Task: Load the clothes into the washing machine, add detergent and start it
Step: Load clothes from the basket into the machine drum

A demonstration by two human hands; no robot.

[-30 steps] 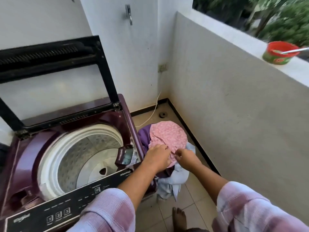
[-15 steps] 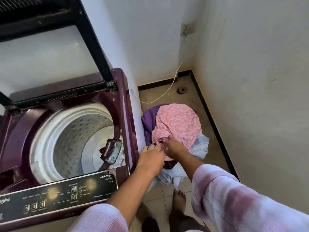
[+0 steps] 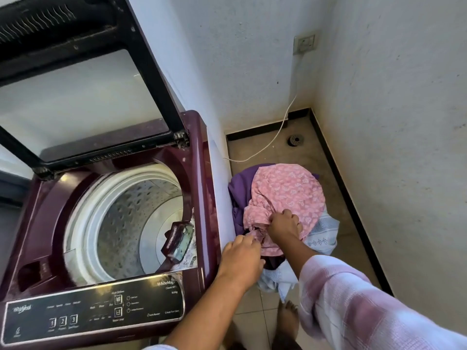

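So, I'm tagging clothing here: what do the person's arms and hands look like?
The right sleeve is loose, checked in pink and white, and reaches mid-forearm. The left sleeve shows only as a pale sliver at the bottom edge. The left hand and right hand are bare, with no glove, ring or watch visible.

Glossy plastic washing machine (image 3: 202, 188) — perforated metal drum (image 3: 121, 223)

You're in a home's laundry corner: a maroon top-loading washing machine (image 3: 201, 173) against rough white walls (image 3: 391, 122), clothes (image 3: 285, 188) heaped on the tiled floor (image 3: 252, 314) beside it, a floor drain (image 3: 294, 140), a wall socket (image 3: 305, 44).
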